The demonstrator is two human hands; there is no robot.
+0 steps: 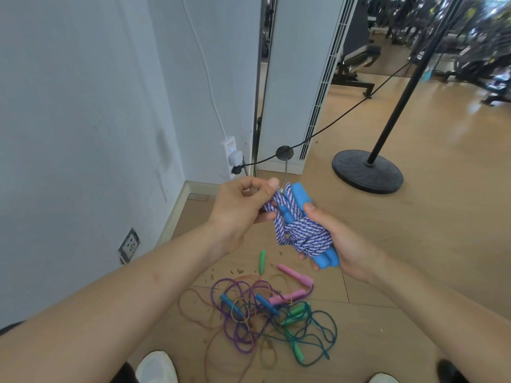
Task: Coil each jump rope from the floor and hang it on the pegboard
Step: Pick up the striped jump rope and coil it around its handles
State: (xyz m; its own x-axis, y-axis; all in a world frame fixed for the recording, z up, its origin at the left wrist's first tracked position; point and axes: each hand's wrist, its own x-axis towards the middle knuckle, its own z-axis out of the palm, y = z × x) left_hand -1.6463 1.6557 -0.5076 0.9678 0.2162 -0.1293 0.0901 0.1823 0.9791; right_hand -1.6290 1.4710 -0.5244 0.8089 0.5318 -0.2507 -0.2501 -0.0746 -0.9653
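A blue-and-white braided jump rope (307, 239) with thick blue handles is wound into a bundle at chest height. My right hand (334, 241) grips the bundle and both handles from the right. My left hand (243, 205) pinches a loop of the same rope at the bundle's upper left. On the floor below lies a tangle of thin jump ropes (265, 313) in purple, teal and orange, with blue, pink and green handles. No pegboard is in view.
A white wall with a power strip (231, 156) stands on the left, a tall white unit (293, 78) behind. A black cable runs across to a stand with a round black base (367, 171). Gym machines fill the far right. My shoes (157, 367) show at the bottom.
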